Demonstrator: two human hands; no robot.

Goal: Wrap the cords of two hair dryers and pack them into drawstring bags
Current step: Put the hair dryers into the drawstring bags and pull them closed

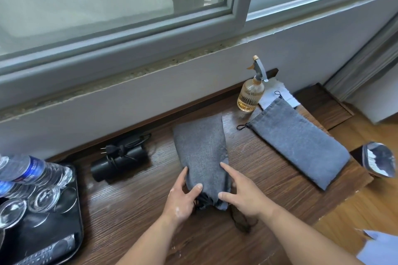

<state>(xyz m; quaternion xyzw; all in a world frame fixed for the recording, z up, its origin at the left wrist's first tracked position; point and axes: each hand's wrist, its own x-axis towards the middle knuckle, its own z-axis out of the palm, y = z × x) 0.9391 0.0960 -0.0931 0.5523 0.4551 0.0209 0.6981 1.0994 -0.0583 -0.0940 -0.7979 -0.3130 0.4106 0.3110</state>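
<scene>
A filled grey drawstring bag point(201, 153) lies in the middle of the dark wooden table point(133, 211), its gathered mouth toward me. My left hand point(183, 196) holds its left side near the mouth, thumb on top. My right hand point(239, 191) holds the right side, index finger stretched along the cloth. What the bag contains is hidden. A black hair dryer point(120, 162) with its cord wrapped round it lies to the left by the wall. A second grey drawstring bag point(301, 142) lies flat at the right.
A glass spray bottle point(251, 94) stands at the back beside white paper point(277, 94). A black tray point(71, 221) at the left holds water bottles point(32, 172), upturned glasses and a remote. A small mirror point(378, 160) sits past the table's right edge.
</scene>
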